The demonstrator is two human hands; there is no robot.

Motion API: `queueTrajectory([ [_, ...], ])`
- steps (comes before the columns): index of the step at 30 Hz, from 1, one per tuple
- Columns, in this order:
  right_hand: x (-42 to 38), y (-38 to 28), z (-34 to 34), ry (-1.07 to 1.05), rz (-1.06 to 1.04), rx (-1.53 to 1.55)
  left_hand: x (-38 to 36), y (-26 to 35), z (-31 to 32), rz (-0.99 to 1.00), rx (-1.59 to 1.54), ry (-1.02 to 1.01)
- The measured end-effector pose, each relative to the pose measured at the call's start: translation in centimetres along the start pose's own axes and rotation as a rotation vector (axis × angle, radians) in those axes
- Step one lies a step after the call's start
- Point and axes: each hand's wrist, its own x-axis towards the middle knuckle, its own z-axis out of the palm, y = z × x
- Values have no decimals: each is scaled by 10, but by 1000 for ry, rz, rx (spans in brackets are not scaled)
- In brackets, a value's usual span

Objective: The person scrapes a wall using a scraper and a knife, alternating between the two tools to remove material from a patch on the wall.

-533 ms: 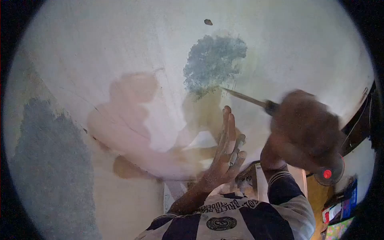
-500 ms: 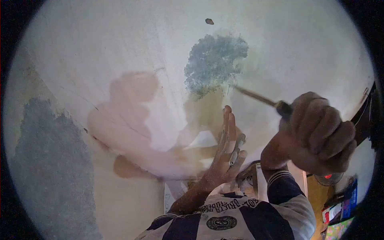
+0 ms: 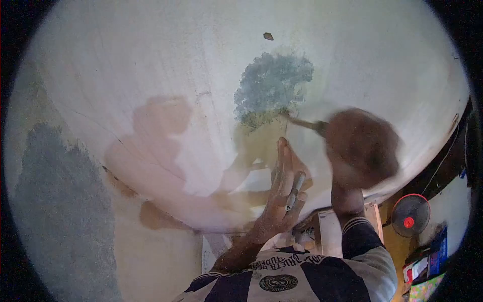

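Note:
My right hand, blurred by motion, is closed round the dark handle of a screwdriver-like tool. Its thin brownish shaft points left, and the tip meets the lower edge of a rough grey patch in the pale painted wall. Below that patch, my left hand is raised with its fingers stretched up and together, close to the wall; contact cannot be made out. A silver pen-like object is tucked under the left thumb against the palm.
A larger grey bare area covers the lower left wall. A small chip marks the wall above the patch. At the lower right are a fan with a red centre, a dark cable and several colourful packages.
My right hand has swung left and the tool's tip has shifted left onto the patch's lower edge. My left hand has turned slightly, showing more of the pen-like object. The view has shifted a little.

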Motion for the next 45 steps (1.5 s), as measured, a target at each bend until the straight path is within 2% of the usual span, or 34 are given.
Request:
queueTrajectory([
  [1, -4, -9, -3, -33, -100, 25, -1, -4, -2, 24, 34, -5],
  [3, -2, -2, 6, 1, -128, -21, -4, -10, -4, 50, 78, -17],
  [6, 18, 42, 39, 177, 73, -240, -6, -6, -2, 73, 36, -22],
  [11, 25, -12, 67, 203, -334, -148, -5, -7, 5, 27, -4, -77],
  [16, -13, 25, 56, 409, -332, -302, -3, -2, 3, 147, 33, -39],
  [19, -49, 29, 60, 425, -299, -330, -3, 4, 3, 34, -24, -87],
  [22, -64, 41, 67, 699, -414, -796, -3, 0, 3, 66, 14, -130],
  [26, -109, 20, 63, 687, -65, -1197, -4, -11, 7, 132, 134, -165],
  [29, -136, 1, 71, 813, 332, -1034, -3, -12, 12, 100, 108, -151],
  [30, -146, -6, 71, 782, 411, -995, -5, -15, 13, 85, 112, -140],
  [33, -147, -3, 80, 591, 407, -1227, -10, -20, 10, 99, 224, -124],
  [37, -152, -6, 96, 622, 852, -850, -20, -30, 4, 103, 309, -82],
  [38, -151, -4, 97, 582, 862, -802, -21, -29, 2, 105, 337, -75],
  [41, -156, 2, 97, 699, 936, -458, -20, -26, 1, 116, 397, -56],
  [45, -151, 7, 102, 727, 826, -393, -13, -26, 1, 169, 341, -19],
])
